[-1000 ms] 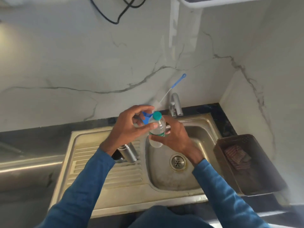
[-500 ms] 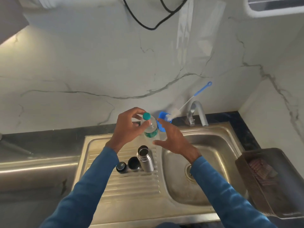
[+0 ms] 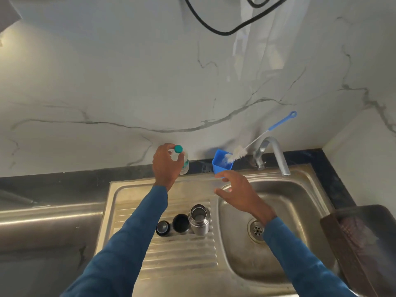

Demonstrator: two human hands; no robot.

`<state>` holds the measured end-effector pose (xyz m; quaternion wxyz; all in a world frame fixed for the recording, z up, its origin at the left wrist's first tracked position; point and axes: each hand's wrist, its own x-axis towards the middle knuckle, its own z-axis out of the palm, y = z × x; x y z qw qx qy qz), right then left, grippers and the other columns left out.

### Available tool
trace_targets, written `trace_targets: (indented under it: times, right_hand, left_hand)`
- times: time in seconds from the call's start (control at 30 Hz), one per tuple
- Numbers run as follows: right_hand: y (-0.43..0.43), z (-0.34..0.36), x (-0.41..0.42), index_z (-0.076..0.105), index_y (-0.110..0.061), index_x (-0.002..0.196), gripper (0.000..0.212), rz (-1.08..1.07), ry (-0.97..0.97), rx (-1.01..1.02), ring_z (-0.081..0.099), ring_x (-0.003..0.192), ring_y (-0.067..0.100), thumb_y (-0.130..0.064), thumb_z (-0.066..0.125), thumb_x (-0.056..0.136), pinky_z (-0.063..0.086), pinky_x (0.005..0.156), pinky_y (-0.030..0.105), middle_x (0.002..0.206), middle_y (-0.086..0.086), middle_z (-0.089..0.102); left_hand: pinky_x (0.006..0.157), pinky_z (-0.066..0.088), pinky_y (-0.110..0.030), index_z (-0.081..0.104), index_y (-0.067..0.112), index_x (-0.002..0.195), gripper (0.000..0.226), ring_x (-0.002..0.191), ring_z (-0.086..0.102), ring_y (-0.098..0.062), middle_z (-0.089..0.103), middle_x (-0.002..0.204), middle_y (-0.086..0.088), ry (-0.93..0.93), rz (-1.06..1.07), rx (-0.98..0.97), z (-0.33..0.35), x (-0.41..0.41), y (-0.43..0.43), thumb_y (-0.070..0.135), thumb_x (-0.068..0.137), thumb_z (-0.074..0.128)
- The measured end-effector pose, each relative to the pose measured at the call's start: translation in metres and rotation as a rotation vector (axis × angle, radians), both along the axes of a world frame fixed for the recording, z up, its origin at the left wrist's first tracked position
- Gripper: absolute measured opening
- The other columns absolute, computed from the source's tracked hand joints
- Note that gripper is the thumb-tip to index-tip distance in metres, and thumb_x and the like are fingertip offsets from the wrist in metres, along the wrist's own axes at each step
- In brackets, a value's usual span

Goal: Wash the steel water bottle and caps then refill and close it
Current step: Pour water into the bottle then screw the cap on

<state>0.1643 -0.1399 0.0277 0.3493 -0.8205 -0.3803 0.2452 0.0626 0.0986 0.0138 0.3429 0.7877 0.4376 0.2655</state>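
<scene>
On draining board [image 3: 171, 254], steel bottle [image 3: 198, 219] stands below left grip [image 3: 167, 166] clutching plastic bottle [image 3: 182, 159].

plastic bottle [image 3: 183, 160] body mostly behind left hand [image 3: 166, 166], dark tray [image 3: 362, 243] cut by right edge, contents blurred

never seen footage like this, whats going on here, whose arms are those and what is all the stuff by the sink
There is no machine here. A camera worn on a person's head looks down at their own arms in blue sleeves. The left hand grips a small clear plastic bottle with a teal cap, at the wall. The right hand is open and holds nothing. On the sink's ribbed drainboard the open steel bottle stands beside two dark caps. At the back, a blue cup holds a bottle brush, next to the tap.
</scene>
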Motion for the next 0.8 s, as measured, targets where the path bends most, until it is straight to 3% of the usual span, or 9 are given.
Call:
trace_targets:
  times: [0.1, 0.17, 0.33, 0.47, 0.8]
  right_hand:
    - [0.000, -0.004, 0.002, 0.072, -0.020, 0.124, 0.037, 0.030, 0.016, -0.035, 0.063, 0.107, 0.010, -0.025, 0.081, 0.089, 0.049, 0.083, 0.018, 0.122, -0.007, 0.065]
    - [0.000, -0.007, 0.002, 0.074, -0.020, 0.121, 0.033, 0.049, 0.017, -0.063, 0.063, 0.104, 0.010, -0.024, 0.080, 0.089, 0.043, 0.079, 0.010, 0.119, -0.008, 0.066]
    - [-0.003, -0.010, 0.004, 0.075, -0.018, 0.118, 0.028, 0.085, 0.007, -0.101, 0.061, 0.101, 0.009, -0.023, 0.079, 0.090, 0.037, 0.078, -0.001, 0.114, -0.012, 0.063]
    - [-0.004, -0.010, 0.006, 0.075, -0.017, 0.118, 0.028, 0.098, -0.004, -0.116, 0.061, 0.100, 0.011, -0.024, 0.078, 0.091, 0.035, 0.077, -0.002, 0.113, -0.011, 0.063]
    - [-0.003, -0.012, 0.002, 0.072, -0.019, 0.122, 0.029, 0.123, 0.004, -0.126, 0.060, 0.105, 0.010, -0.026, 0.075, 0.094, 0.036, 0.076, 0.003, 0.121, -0.006, 0.067]
  left_hand:
    - [0.094, 0.053, -0.033, 0.064, 0.016, 0.125, 0.037, 0.111, 0.063, -0.022, 0.065, 0.125, -0.004, 0.025, -0.002, 0.005, -0.012, 0.003, 0.003, 0.030, 0.094, 0.078]
    - [0.095, 0.046, -0.029, 0.063, 0.014, 0.128, 0.038, 0.114, 0.062, -0.023, 0.064, 0.129, -0.006, 0.051, -0.006, 0.000, -0.019, 0.005, 0.004, 0.028, 0.096, 0.076]
    - [0.095, 0.048, -0.031, 0.063, 0.015, 0.129, 0.036, 0.115, 0.062, -0.025, 0.064, 0.128, -0.004, 0.042, 0.029, -0.011, -0.024, 0.010, 0.012, 0.028, 0.097, 0.073]
    - [0.096, 0.044, -0.029, 0.058, 0.015, 0.134, 0.045, 0.117, 0.059, -0.024, 0.062, 0.130, -0.005, 0.052, 0.048, -0.031, -0.023, 0.012, 0.013, 0.032, 0.096, 0.074]
    - [0.105, 0.051, -0.036, 0.041, 0.016, 0.147, 0.071, 0.124, 0.057, -0.026, 0.053, 0.141, -0.007, 0.040, 0.024, -0.069, -0.031, 0.007, 0.020, 0.031, 0.091, 0.081]
